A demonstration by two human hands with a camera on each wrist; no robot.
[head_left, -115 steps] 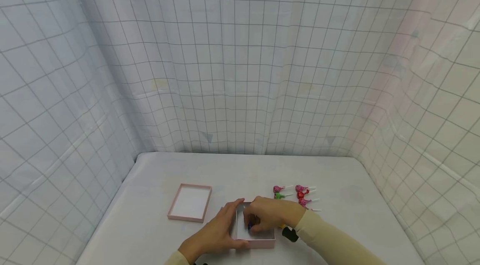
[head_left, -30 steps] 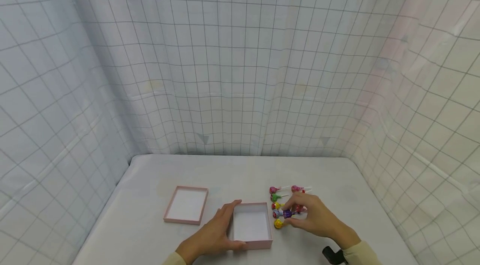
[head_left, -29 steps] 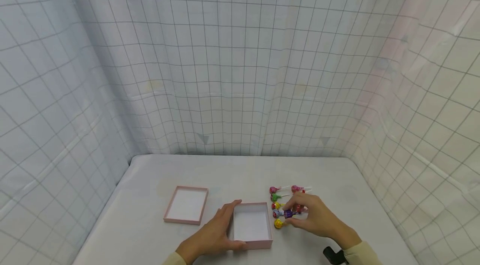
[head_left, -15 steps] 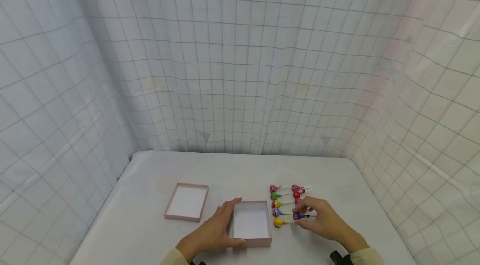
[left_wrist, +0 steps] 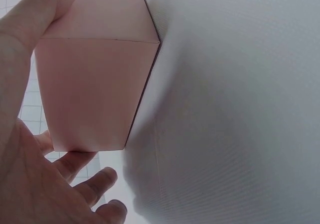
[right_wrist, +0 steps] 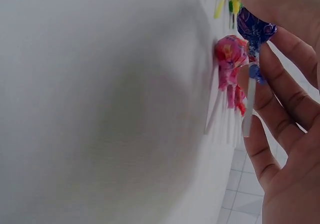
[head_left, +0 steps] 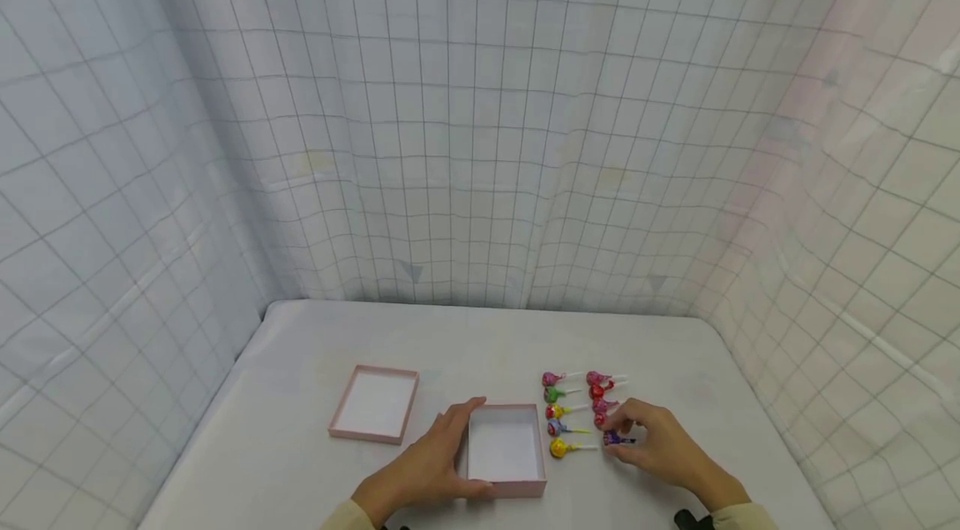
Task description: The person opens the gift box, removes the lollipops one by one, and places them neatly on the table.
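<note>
My left hand (head_left: 427, 463) spans the open pink box (head_left: 507, 490), thumb against its near side and fingers at its far side. In the left wrist view the thumb presses one pink wall (left_wrist: 95, 93) side and fingertips touch the opposite edge. The box's white inside is bare. My right hand (head_left: 660, 447) pinches a purple-wrapped lollipop (right_wrist: 254, 26) by its head between thumb and fingers, its white stick hanging along the palm. The hand sits at the near end of the right lollipop column, close over the table, beside a pink-red lollipop (right_wrist: 231, 56).
Left of the box lies the pink-rimmed lid (head_left: 375, 403), white inside up. Two columns of lollipops lie right of the box, among them a yellow one (head_left: 561, 448), a green one (head_left: 553, 394) and a red one (head_left: 597, 390). Grid-patterned curtains (head_left: 480, 138) surround the white table (head_left: 300, 413).
My right hand has come out of the box and moved right with the purple lollipop, past the left column to the near end of the right one. My left hand stays on the box.
</note>
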